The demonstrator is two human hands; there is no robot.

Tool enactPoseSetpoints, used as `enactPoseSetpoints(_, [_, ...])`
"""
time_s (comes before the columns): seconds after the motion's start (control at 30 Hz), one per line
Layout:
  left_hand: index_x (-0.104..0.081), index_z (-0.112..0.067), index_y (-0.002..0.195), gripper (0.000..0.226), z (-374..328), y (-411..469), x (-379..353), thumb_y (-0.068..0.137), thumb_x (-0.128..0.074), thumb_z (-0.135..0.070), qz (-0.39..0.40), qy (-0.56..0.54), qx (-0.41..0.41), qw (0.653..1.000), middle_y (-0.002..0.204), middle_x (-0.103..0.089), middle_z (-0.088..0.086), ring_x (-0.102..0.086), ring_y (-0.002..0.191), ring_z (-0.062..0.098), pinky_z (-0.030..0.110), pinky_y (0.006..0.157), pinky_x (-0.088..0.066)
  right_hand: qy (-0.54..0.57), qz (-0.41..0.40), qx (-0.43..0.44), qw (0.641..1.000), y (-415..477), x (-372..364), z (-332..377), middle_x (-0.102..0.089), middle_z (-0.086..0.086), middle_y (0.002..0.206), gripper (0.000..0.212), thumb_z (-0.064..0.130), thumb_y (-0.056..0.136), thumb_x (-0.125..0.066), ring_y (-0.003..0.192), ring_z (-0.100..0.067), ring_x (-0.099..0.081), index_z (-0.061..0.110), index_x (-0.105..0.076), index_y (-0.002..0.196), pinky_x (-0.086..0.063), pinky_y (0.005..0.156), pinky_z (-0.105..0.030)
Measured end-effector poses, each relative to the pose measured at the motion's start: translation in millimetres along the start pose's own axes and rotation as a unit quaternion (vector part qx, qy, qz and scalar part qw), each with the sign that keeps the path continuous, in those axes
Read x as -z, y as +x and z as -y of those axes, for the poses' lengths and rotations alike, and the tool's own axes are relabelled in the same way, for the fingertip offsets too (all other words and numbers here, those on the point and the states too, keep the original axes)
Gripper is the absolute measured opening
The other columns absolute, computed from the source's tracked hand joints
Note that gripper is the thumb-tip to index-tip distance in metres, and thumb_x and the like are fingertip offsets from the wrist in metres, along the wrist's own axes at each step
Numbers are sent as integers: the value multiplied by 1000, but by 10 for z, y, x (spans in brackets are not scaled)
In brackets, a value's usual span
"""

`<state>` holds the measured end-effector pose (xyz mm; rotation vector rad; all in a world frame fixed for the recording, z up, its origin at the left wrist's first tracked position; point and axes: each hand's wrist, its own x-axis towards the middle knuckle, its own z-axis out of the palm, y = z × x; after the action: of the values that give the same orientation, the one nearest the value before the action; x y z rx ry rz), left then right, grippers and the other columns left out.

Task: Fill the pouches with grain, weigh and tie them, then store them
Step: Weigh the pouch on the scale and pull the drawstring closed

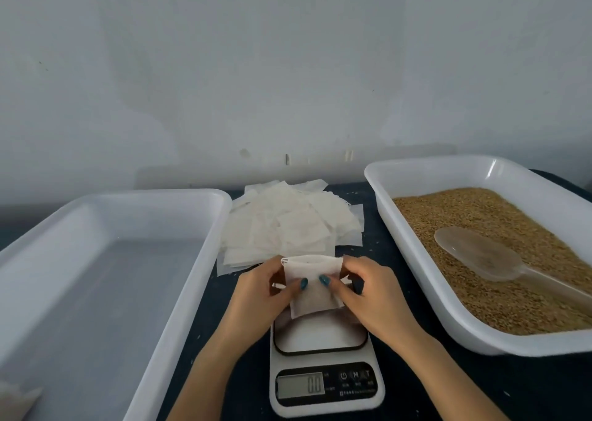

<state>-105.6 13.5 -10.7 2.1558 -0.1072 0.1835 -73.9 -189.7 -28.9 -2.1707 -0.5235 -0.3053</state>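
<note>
Item: 1 empty pouch (312, 284), held just above scale (323, 356) platform (display 0.0), pinched at both sides by left hand (266, 295) & right hand (368, 295), thumbs pressed on its front face. Risk, est.: thin mouth may not part or may tear if pulled unevenly; loose grip later = grain (499, 260) spilt on desk (416, 385). Count: 2 trays, left tray (205, 260) nearly bare, right tray (400, 225) w/ grain + 1 scoop (480, 254); 1 pile spare pouches (288, 228), no. not countable.

Both hands (317, 292) pinch pouch (312, 287), seemingly empty, above scale (323, 388).
</note>
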Motion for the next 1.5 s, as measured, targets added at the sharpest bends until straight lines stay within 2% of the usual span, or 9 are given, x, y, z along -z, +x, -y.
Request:
enactPoseSetpoints(0.03, [-66,-31,96,13,1,-17,14,87,-73,-26,2,17,-16,1000,89,-68,-18,-63,83,4,21,69,-51,-14,-1,5,1000,-12,-7,-10,-65,18,86,11,32,86,-75,86,1,-60,31,-74,98,-42,70,-12])
enactPoseSetpoints(0.1, [-61,-39,92,18,-5,-47,43,84,-75,-30,-8,65,-43,997,90,-61,-27,-56,84,-2,12,67,-42,-22,-3,17,1000,-22,-13,0,-63,22,90,17,27,85,-76,93,1,-57,31,-75,101,-45,76,-16])
enactPoseSetpoints(0.27, [-60,-39,94,20,-26,-58,54,83,-75,-33,-23,104,-70,992,95,-53,-40,-50,91,-7,9,69,-37,-12,-17,36,999,-19,18,2,-61,29,89,18,24,83,-78,97,-2,-57,29,-75,100,-50,81,-29])
enactPoseSetpoints(0.4, [-60,-38,99,23,-12,-57,59,83,-76,-32,-35,104,-70,992,101,-53,-39,-51,97,-3,11,74,-41,-1,-18,34,999,-12,33,-22,-62,31,90,21,23,82,-80,100,-2,-57,34,-74,100,-50,85,-32])
enactPoseSetpoints(0.63, [-62,-37,102,23,16,-59,43,84,-74,-31,-29,114,-61,991,94,-60,-26,-51,100,-3,12,75,-41,0,-5,34,999,-20,21,-39,-65,30,100,21,27,82,-79,101,-2,-56,43,-72,95,-48,86,-30])
enactPoseSetpoints(0.93, [-61,-33,104,22,14,-73,52,85,-73,-33,-38,117,-61,991,94,-61,-22,-52,97,-1,18,78,-45,6,-18,33,999,-11,20,-65,-64,29,91,21,24,82,-81,102,-2,-56,34,-75,99,-49,86,-31])
enactPoseSetpoints(1.13, [-61,-34,104,23,15,-70,55,85,-74,-31,-44,118,-62,990,90,-59,-21,-52,92,1,20,74,-46,10,-24,38,999,-5,22,-63,-63,32,93,25,23,81,-81,102,-1,-56,37,-73,99,-48,86,-27])
enactPoseSetpoints(1.37, [-62,-30,108,26,21,-61,56,85,-74,-30,-43,112,-63,991,96,-62,-20,-55,97,3,24,81,-50,12,-26,36,999,-8,42,-41,-61,30,109,28,23,81,-81,104,-1,-55,41,-70,100,-47,87,-23])
enactPoseSetpoints(1.5, [-61,-36,107,28,13,-54,52,84,-75,-30,-48,102,-73,991,98,-63,-24,-55,100,1,17,80,-47,6,-26,37,999,-3,44,-32,-62,31,107,26,24,81,-81,104,0,-55,39,-71,100,-47,87,-24])
